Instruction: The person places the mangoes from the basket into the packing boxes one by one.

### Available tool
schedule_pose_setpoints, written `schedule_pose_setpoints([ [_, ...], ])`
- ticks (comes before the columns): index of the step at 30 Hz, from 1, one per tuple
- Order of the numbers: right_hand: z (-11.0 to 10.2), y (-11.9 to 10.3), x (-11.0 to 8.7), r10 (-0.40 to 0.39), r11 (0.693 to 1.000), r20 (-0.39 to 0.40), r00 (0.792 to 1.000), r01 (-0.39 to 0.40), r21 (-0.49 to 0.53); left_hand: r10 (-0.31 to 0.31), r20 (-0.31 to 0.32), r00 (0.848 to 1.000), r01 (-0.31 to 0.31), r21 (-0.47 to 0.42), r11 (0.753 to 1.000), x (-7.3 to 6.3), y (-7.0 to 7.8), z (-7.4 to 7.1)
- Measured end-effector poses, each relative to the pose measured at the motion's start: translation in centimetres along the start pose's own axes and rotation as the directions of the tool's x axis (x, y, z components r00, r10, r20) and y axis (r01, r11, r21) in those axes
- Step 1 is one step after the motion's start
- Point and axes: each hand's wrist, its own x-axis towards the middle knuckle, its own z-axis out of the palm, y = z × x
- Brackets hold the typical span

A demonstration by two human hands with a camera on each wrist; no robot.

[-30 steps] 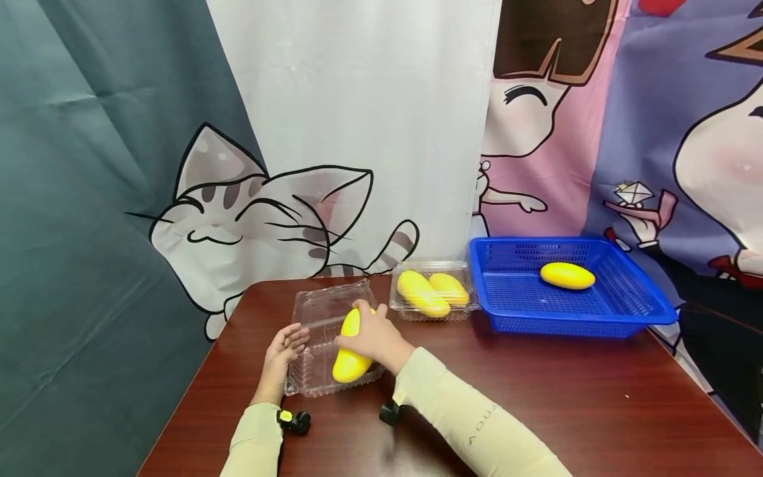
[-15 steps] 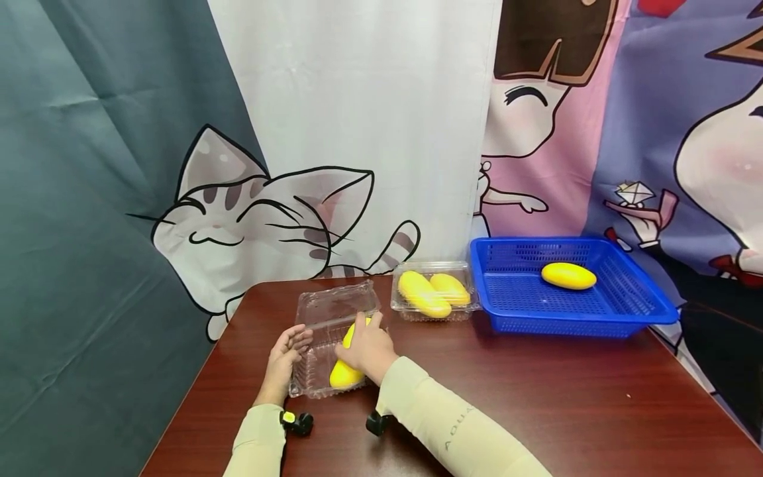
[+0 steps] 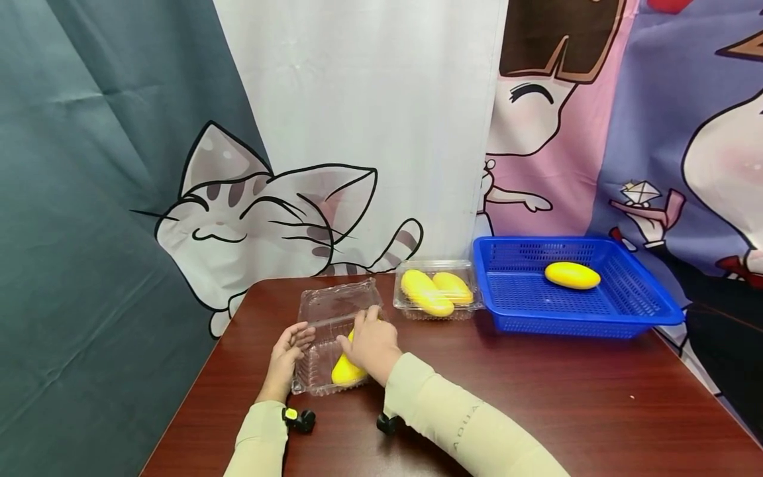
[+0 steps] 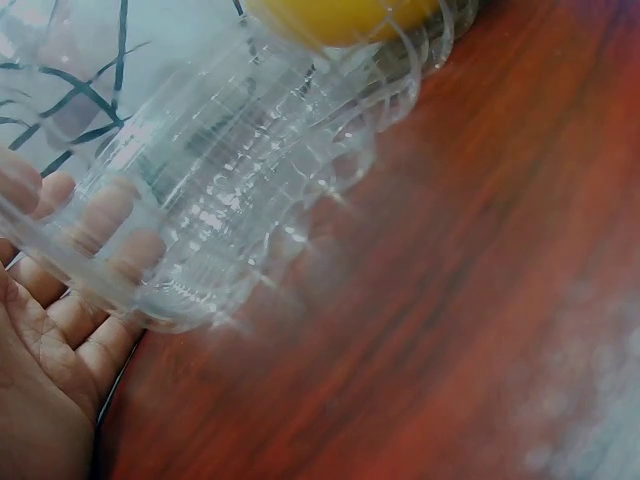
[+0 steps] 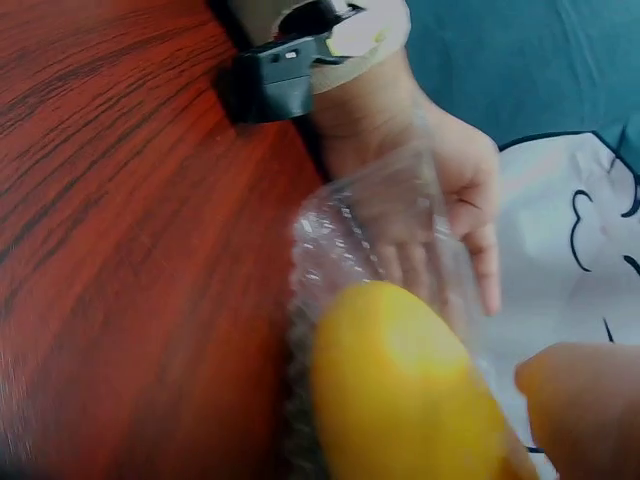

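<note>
Small grey capitals, read as "AQUA", are seen printed lengthwise along the forearm of the pale right sleeve [image 3: 477,440]; the letters are slightly blurred and set at a slant.

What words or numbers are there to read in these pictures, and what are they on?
"AQUA": on the right sleeve, in faint letters, the second one hard to make out.
Too small and blurred to read: tiny pale marks on the black device at the left wrist.
No words that I can read: the open clear box, the yellow fruit in it, the blue basket.
</note>
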Motion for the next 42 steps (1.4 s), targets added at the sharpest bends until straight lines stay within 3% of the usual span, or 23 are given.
schedule_pose_setpoints([
  [6, -2.0, 4.9, 1.4, -0.062, 0.993, -0.152, 0.986, 0.076, 0.088, 0.014, -0.001, 1.000, -0.014, -0.016, 1.000, 0.2, 0.1, 0.1],
  [13, -4.1, 14.2, 3.5, -0.034, 0.984, -0.307, 0.951, 0.084, 0.154, 0.003, -0.003, 1.000, -0.003, -0.027, 1.000, 0.1, 0.0, 0.2],
  [16, -4.7, 18.6, 4.2, -0.017, 0.987, -0.321, 0.947, 0.067, 0.145, -0.003, -0.009, 1.000, 0.002, -0.032, 0.999, 0.1, -0.1, 0.1],
  [24, -4.0, 29.2, 5.4, 0.087, 0.981, -0.297, 0.951, -0.030, 0.191, 0.005, -0.010, 1.000, -0.005, -0.019, 1.000, 0.2, 0.0, -0.1],
  [29, -3.0, 35.0, 5.0, 0.119, 0.974, -0.214, 0.970, -0.073, 0.213, 0.011, -0.010, 1.000, -0.011, -0.015, 1.000, 0.0, 0.0, 0.2],
  [37, -3.3, 41.6, 4.1, 0.168, 0.944, -0.111, 0.980, -0.128, 0.304, -0.008, -0.009, 1.000, 0.007, -0.018, 1.000, -0.3, -0.1, 0.3],
  [42, -1.7, 45.1, 3.6, 0.159, 0.922, -0.007, 0.987, -0.146, 0.358, 0.003, -0.012, 1.000, -0.003, -0.013, 1.000, -0.1, -0.1, 0.3],
])
